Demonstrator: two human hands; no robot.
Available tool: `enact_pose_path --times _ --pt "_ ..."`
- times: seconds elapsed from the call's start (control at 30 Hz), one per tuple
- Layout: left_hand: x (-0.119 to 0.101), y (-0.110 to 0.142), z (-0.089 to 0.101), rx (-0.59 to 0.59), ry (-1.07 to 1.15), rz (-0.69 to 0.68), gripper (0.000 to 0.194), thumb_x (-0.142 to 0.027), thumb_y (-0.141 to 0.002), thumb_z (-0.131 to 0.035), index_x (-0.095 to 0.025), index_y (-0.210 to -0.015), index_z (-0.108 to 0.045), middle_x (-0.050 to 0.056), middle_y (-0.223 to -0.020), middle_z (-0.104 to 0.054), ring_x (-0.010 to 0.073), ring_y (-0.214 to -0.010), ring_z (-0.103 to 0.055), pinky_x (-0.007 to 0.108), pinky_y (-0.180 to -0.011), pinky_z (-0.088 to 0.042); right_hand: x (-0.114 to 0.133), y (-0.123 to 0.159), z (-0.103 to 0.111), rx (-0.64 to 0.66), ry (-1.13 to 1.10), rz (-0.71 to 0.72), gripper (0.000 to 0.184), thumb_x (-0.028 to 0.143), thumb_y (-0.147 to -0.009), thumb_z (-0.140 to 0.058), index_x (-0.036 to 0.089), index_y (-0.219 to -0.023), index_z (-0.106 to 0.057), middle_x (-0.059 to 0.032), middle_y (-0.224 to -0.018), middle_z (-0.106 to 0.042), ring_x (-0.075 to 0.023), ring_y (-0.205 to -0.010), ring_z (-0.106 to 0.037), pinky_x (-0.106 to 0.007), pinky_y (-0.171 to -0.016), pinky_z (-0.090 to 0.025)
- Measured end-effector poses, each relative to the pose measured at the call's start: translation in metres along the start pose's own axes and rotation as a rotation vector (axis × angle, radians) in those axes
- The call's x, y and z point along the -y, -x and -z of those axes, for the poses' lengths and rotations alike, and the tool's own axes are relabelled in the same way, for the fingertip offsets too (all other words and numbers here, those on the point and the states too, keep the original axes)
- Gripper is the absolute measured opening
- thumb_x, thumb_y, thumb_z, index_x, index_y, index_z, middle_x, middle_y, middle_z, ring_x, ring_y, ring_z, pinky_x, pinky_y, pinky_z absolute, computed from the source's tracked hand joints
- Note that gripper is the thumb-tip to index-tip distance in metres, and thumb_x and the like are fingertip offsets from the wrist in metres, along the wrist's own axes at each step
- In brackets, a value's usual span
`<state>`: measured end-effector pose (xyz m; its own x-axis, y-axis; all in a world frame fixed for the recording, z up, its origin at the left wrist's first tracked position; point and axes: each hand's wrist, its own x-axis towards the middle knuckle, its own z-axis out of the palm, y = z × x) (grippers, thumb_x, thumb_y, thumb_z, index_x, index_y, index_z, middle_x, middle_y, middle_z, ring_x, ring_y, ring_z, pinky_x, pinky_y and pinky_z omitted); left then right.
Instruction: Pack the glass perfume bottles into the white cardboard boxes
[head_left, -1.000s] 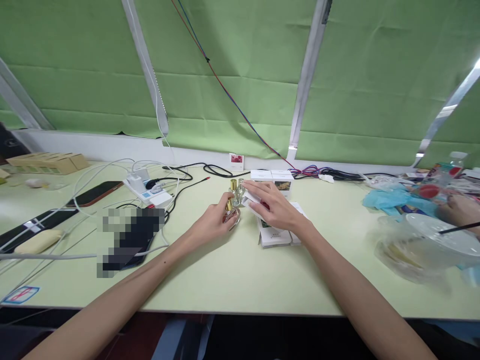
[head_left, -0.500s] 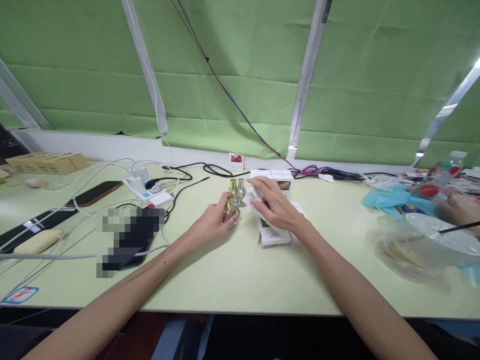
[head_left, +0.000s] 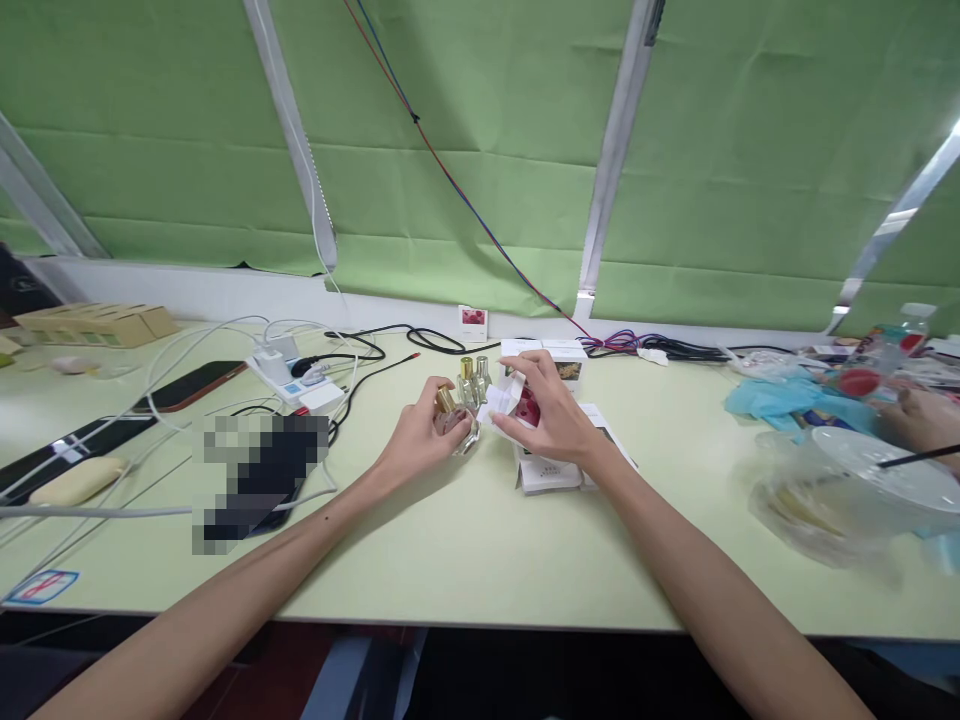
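Observation:
My left hand [head_left: 425,432] is closed around a glass perfume bottle [head_left: 456,418] with a gold cap, which leans to the left. Just behind it two more small bottles stand upright, one gold-capped bottle [head_left: 467,383] and one silver-capped bottle [head_left: 482,375]. Between thumb and fingers my right hand [head_left: 551,415] grips a small white box [head_left: 527,405] with a red picture on it; its flaps stand out toward the bottle. Under and behind that hand are more white boxes [head_left: 550,474], partly hidden by it.
A power strip [head_left: 281,378] with tangled cables, phones [head_left: 187,387] and a computer mouse [head_left: 79,482] lie at left. A card with a pink picture [head_left: 473,322] leans at the back wall. At right stand a lidded plastic cup [head_left: 862,490] and blue plastic [head_left: 772,400], beside another person's hand [head_left: 922,420].
The left hand has lifted and tipped the perfume bottle. My right hand has turned the white box so its open flaps face the bottle.

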<state>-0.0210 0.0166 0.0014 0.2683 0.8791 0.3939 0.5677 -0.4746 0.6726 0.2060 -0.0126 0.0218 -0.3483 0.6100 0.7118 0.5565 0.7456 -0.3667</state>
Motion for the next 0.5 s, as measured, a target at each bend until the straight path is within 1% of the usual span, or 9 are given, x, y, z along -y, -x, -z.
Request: enact_pose_path --times 0.1,0.2,0.33,0.5 --pt "-0.002 -0.003 0.001 -0.104 0.168 0.059 0.053 -0.044 -0.079 -0.073 -0.025 -0.119 -0.044 -0.008 -0.061 -0.06 0.0143 -0.048 -0.057 0.022 -0.051 -0.042 -0.001 0.0 -0.002 0.009 0.003 -0.005 0.061 0.038 -0.089 -0.07 0.027 -0.142 -0.042 -0.0119 -0.129 -0.044 -0.0256 -0.105 -0.06 -0.044 -0.093 -0.055" --pt "-0.006 -0.004 0.004 -0.175 0.35 0.084 0.06 -0.045 -0.072 -0.079 -0.026 -0.116 -0.043 -0.01 -0.058 -0.057 0.0127 -0.041 -0.055 0.019 -0.043 -0.041 -0.003 0.0 -0.003 0.02 0.022 0.001 0.063 0.042 -0.088 -0.072 0.028 -0.142 -0.042 -0.0123 -0.13 -0.045 -0.0284 -0.112 -0.06 -0.047 -0.097 -0.055" --pt "-0.011 -0.003 0.006 -0.213 0.515 0.104 0.061 -0.046 -0.07 -0.082 -0.026 -0.113 -0.044 -0.009 -0.058 -0.059 0.0109 -0.04 -0.053 0.016 -0.04 -0.039 -0.004 0.0 -0.005 0.031 0.03 0.042 0.065 0.045 -0.088 -0.073 0.026 -0.143 -0.042 -0.0127 -0.13 -0.045 -0.0298 -0.118 -0.057 -0.048 -0.102 -0.053" --pt "-0.013 -0.002 0.007 -0.224 0.627 0.144 0.058 -0.048 -0.073 -0.081 -0.026 -0.113 -0.045 -0.008 -0.058 -0.059 0.0097 -0.038 -0.051 0.016 -0.037 -0.037 -0.003 -0.001 -0.006 0.091 0.042 0.054 0.069 0.047 -0.087 -0.074 0.027 -0.143 -0.04 -0.0132 -0.13 -0.044 -0.0304 -0.117 -0.057 -0.05 -0.1 -0.055"
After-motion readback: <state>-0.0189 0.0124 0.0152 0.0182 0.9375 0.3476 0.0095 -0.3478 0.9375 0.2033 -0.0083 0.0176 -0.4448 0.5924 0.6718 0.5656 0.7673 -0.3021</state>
